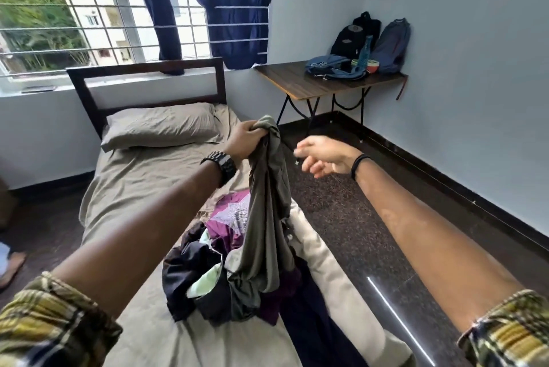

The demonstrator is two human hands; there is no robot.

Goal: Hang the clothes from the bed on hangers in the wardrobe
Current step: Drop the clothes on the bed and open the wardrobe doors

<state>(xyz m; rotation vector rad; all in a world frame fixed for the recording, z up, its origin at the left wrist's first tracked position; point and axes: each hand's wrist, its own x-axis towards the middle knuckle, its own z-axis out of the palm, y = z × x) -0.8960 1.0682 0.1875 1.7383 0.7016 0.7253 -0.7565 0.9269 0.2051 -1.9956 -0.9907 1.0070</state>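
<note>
Bed (142,182) lies bare toward the pillow (162,126); my left hand (245,139) clutches the shirt (267,218) above the pile (214,280), right hand (322,158) loose beside it.

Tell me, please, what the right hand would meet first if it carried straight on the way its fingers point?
Probably the grey garment held up by the left hand; the right hand points leftward at it, though depth is unclear.

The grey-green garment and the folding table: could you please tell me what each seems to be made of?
Grey-green garment: soft, matte knit-like fabric, probably cotton; it drapes limply from the left hand. Folding table: wood-grain top, possibly laminate, on dark curved metal-looking legs.
</note>
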